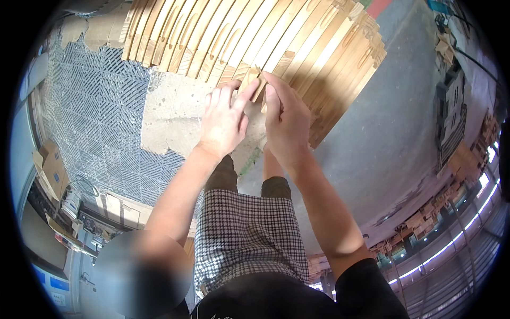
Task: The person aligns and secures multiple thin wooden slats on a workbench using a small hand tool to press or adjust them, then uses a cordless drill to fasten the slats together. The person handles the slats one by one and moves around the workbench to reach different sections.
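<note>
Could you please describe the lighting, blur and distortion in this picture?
Head view: bright light washes over the middle wooden slats, while shadow dims those beside the right hand; head view: a round patch at lower left is blurred; head view: the bright strip at lower right bows along the fisheye rim.

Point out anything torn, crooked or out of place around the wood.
The brown cardboard at the upper left has a ragged, torn-looking edge, and the pale sheet beside the wooden strips has a jagged lower edge. Both look damaged. The strips themselves show no obvious break.
</note>
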The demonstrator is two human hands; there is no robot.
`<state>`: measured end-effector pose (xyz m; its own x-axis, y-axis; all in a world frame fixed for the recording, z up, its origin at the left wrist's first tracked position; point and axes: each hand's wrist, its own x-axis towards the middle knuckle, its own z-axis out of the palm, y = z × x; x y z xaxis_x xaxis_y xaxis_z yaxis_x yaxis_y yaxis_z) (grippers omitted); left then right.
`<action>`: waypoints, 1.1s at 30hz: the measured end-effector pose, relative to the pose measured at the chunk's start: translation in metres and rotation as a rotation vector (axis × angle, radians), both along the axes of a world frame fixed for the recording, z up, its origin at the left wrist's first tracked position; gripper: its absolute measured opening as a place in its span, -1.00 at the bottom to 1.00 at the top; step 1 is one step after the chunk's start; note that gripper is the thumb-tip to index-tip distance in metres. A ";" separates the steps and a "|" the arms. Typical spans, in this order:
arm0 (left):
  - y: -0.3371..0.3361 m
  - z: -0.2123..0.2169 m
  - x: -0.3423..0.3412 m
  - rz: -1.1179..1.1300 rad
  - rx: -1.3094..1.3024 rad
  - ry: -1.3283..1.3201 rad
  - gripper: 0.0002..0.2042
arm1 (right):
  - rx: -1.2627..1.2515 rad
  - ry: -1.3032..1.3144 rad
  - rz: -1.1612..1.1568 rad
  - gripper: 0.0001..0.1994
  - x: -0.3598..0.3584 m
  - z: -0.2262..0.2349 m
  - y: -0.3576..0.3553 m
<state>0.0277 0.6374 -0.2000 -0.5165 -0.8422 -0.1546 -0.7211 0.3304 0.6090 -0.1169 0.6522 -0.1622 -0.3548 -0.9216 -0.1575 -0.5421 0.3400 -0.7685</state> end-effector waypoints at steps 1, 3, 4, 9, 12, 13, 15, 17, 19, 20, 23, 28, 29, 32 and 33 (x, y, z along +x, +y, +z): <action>0.003 0.001 0.002 0.064 0.026 0.077 -0.24 | 0.069 -0.086 -0.057 -0.76 0.002 0.001 -0.003; 0.007 0.003 0.009 0.184 0.074 0.135 -0.34 | 0.211 -0.261 -0.168 -0.75 0.008 0.010 -0.014; 0.007 0.002 0.009 0.225 0.032 0.144 -0.32 | 0.276 -0.373 -0.207 -0.75 0.008 0.006 -0.015; -0.012 0.003 0.011 0.188 -0.029 0.031 -0.21 | 0.340 -0.475 -0.216 -0.75 0.010 -0.008 -0.016; -0.026 -0.002 0.014 0.089 -0.095 -0.047 -0.19 | 0.382 -0.436 -0.243 -0.76 0.013 -0.009 -0.019; -0.030 -0.003 0.016 0.050 -0.103 -0.094 -0.19 | 0.406 -0.421 -0.257 -0.76 0.014 -0.009 -0.020; -0.038 -0.006 0.016 0.004 -0.147 -0.116 -0.18 | 0.309 -0.360 -0.198 -0.76 0.014 -0.017 -0.017; -0.042 -0.007 0.018 -0.032 -0.156 -0.114 -0.18 | 0.201 -0.302 -0.169 -0.76 0.017 -0.028 -0.013; -0.043 -0.006 0.018 -0.067 -0.166 -0.121 -0.17 | 0.085 -0.245 -0.168 -0.76 0.020 -0.040 -0.008; -0.043 -0.006 0.018 -0.078 -0.166 -0.128 -0.17 | 0.102 -0.242 -0.179 -0.77 0.022 -0.041 -0.008; -0.044 -0.006 0.019 -0.106 -0.154 -0.155 -0.17 | 0.152 -0.246 -0.205 -0.78 0.024 -0.041 -0.009; -0.046 -0.007 0.018 -0.152 -0.179 -0.190 -0.17 | 0.195 -0.264 -0.198 -0.80 0.025 -0.035 -0.010; -0.046 -0.007 0.017 -0.151 -0.178 -0.197 -0.17 | 0.194 -0.243 -0.193 -0.80 0.026 -0.035 -0.010; -0.047 -0.007 0.015 -0.154 -0.188 -0.229 -0.19 | 0.191 -0.208 -0.186 -0.80 0.027 -0.035 -0.010; -0.047 -0.007 0.014 -0.155 -0.188 -0.232 -0.20 | 0.191 -0.214 -0.190 -0.80 0.028 -0.034 -0.010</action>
